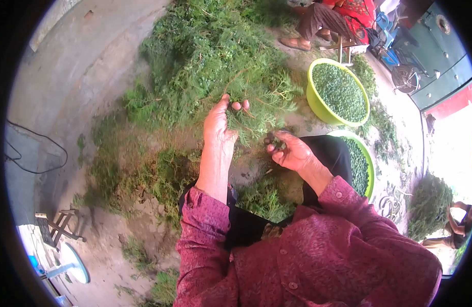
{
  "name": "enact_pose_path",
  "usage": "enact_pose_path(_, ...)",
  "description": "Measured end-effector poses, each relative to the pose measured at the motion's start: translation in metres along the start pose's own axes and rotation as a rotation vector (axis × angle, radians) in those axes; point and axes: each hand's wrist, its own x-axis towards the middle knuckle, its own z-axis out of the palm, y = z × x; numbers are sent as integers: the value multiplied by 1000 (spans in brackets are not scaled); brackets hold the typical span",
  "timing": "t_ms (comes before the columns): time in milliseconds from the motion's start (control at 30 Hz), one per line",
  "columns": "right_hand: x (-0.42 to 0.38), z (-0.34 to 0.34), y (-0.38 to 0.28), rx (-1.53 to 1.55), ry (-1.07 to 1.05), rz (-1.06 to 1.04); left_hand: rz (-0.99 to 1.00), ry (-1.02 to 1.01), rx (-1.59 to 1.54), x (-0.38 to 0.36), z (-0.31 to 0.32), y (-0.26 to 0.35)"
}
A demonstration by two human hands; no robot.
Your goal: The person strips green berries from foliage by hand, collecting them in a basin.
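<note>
My left hand [220, 123] is closed round a feathery green branch [254, 110], whose fine leaves spread out to the right of the fingers. Just right of it and a little lower, my right hand [293, 152] has its fingers curled together. The tips look dark, and whatever lies between them is too small to make out. Beyond both hands rises a big heap of cut green branches [205, 56]. Beside my right knee stands a green basin [370, 171] of small round green berries or pods, partly hidden by my leg.
A yellow-green basin [313, 100] full of the same small green pieces stands farther off. Behind it a person [325, 23] sits on a low stool. Loose greenery [164, 179] litters the ground. At left are a cable [56, 148], a folding stool [61, 227] and a round-topped object [74, 263].
</note>
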Motion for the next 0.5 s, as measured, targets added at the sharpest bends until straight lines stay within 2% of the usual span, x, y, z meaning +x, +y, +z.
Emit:
enact_pose_path(33,7,2,-3,-13,-119,10,-5,16,-6,0,2,0)
enact_pose_path(67,11,3,-4,-15,-122,11,-11,36,-12,-1,3,-1)
enact_pose_path(133,17,10,0,37,-93,-113,-7,64,10,-8,8,-2)
enact_pose_path(167,24,8,-2,70,-171,-73,-5,84,33,-10,11,-2)
enact_pose_path(267,26,22,-2,1,-199,-48,-54,8,36,-5,7,-3)
enact_pose_path(500,14,40,3,-14,-243,-31,24,31,135,-4,4,-8)
